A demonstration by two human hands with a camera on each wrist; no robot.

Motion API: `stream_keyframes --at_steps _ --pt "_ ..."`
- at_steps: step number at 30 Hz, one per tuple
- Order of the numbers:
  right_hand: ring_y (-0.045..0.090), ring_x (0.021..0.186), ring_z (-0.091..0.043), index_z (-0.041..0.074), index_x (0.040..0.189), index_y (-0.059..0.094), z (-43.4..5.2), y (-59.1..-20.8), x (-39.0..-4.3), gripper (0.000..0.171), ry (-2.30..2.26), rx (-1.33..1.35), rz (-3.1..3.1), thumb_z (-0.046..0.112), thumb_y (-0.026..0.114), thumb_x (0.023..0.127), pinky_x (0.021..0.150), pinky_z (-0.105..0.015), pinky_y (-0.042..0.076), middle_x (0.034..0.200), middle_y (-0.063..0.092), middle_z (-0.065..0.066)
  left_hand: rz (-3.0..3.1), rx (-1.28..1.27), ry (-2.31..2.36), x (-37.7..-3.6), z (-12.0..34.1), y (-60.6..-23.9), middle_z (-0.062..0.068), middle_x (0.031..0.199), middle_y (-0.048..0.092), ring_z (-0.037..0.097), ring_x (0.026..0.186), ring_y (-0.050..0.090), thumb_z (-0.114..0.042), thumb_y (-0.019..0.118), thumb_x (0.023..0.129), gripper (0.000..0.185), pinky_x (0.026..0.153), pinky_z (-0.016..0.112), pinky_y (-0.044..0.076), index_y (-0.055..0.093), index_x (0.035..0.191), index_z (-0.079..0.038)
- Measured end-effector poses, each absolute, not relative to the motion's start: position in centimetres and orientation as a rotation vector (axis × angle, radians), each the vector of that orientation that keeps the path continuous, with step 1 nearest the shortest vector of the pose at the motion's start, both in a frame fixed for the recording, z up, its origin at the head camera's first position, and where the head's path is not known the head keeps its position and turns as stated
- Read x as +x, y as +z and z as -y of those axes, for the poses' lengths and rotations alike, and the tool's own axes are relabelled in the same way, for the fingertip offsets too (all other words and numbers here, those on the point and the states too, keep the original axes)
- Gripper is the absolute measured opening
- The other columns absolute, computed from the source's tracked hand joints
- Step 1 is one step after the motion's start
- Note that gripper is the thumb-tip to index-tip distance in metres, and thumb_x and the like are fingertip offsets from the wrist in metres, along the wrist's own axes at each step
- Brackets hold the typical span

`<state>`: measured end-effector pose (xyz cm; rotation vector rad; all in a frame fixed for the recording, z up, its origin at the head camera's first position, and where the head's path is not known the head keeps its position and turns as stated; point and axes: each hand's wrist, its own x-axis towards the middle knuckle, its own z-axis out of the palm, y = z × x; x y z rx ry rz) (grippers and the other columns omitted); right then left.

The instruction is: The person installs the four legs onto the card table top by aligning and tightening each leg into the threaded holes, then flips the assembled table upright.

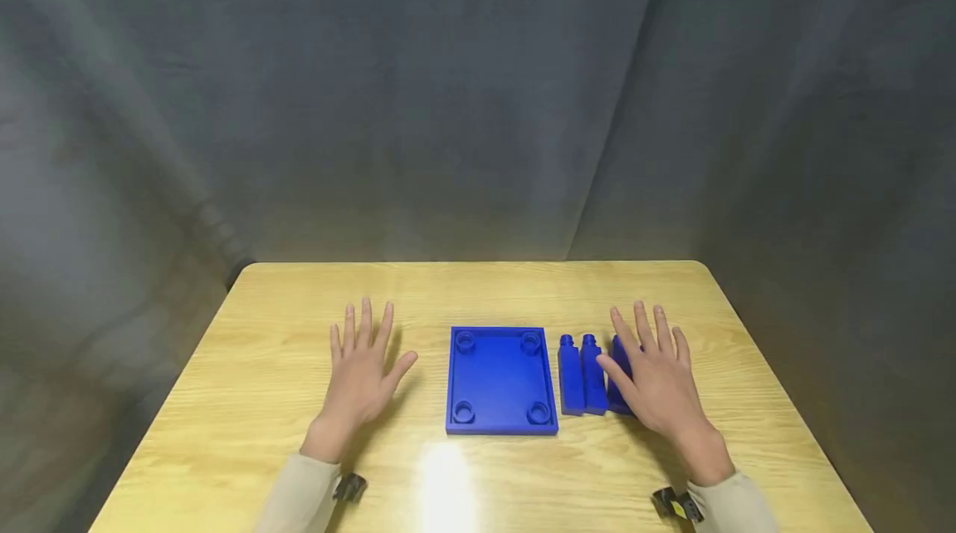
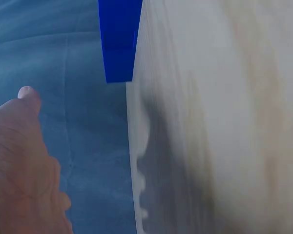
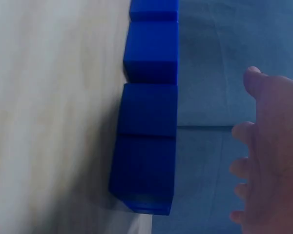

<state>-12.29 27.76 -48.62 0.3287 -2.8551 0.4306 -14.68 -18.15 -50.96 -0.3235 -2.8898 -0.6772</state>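
A blue square panel (image 1: 502,375) with a raised rim and a round socket in each corner lies on the table between the hands. Several blue legs with threaded ends lie to its right; two of these legs (image 1: 582,379) show whole in the head view. My right hand (image 1: 660,383) hovers over the rest, spread and empty, partly hiding those legs (image 3: 149,112). To the left of the panel, my left hand (image 1: 360,379) is held above the table with fingers spread, holding nothing. In the left wrist view it appears apart from the panel's edge (image 2: 121,44).
The wooden table (image 1: 299,300) has rounded far corners. A grey curtain (image 1: 418,101) hangs behind it and along both sides. Each wrist wears a small dark device, one being the left wrist device (image 1: 349,487). Bright glare lies on the table in front of the panel.
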Motion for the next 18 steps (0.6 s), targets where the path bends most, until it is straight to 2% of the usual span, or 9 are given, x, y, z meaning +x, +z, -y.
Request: stream_keyframes --at_steps 6,12,18 --pt "0.009 0.168 -0.054 0.012 0.175 0.034 -27.4 -48.9 -11.5 0.074 0.456 0.330 2.805 0.048 0.055 0.115 0.125 -0.081 0.015 0.179 0.022 -0.032 2.894 -0.338 -0.738 -13.7 17.7 -50.8 0.025 0.184 -0.003 0.058 0.167 -0.004 -0.049 0.050 0.115 0.082 0.132 0.075 -0.007 0.017 0.178 -0.009" --pt "0.012 0.168 -0.053 0.013 0.176 0.033 -27.2 -49.1 -10.4 0.071 0.499 0.368 2.736 0.042 0.057 0.115 0.125 -0.080 0.016 0.179 0.025 -0.031 2.878 -0.382 -0.821 -12.8 16.6 -51.4 0.032 0.182 0.005 0.059 0.166 0.001 -0.043 0.048 0.117 0.078 0.133 0.076 -0.003 0.016 0.178 -0.005" --pt "0.017 0.166 -0.053 0.012 0.175 0.035 -27.3 -50.0 -8.9 0.070 0.611 0.401 2.652 0.039 0.059 0.114 0.130 -0.075 0.011 0.176 0.030 -0.032 2.847 -0.402 -0.958 -11.6 15.1 -52.1 0.031 0.182 0.005 0.057 0.167 0.004 -0.032 0.049 0.118 0.077 0.135 0.072 0.003 0.009 0.178 -0.005"
